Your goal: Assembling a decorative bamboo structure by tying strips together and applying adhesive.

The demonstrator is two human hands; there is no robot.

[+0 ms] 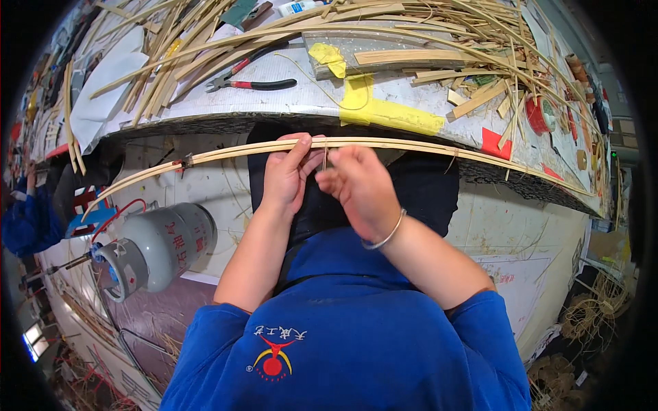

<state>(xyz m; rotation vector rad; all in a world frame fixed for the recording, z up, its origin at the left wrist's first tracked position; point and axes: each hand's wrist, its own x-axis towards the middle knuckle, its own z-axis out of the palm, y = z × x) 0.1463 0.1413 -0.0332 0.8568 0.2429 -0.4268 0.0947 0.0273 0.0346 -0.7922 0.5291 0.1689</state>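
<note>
Two long, slim bamboo strips (404,143) run side by side across the view, above my lap and in front of the bench edge. My left hand (286,179) grips them near their middle, thumb on top and fingers underneath. A thin strand (325,156) hangs from the strips just right of that thumb. Close beside it, my right hand (364,193) is curled with its fingers pinched on the strand, slightly blurred by motion. Toward the left end, a small dark clip (184,162) clasps the strips together.
Bamboo strips and offcuts (473,103) litter the bench (154,113). Red-and-black pliers (264,85), yellow tape (397,116), a grey stone slab (319,41) and a red tape roll (538,115) lie there. A grey gas cylinder (168,240) rests at left, near another person's blue sleeve (31,222).
</note>
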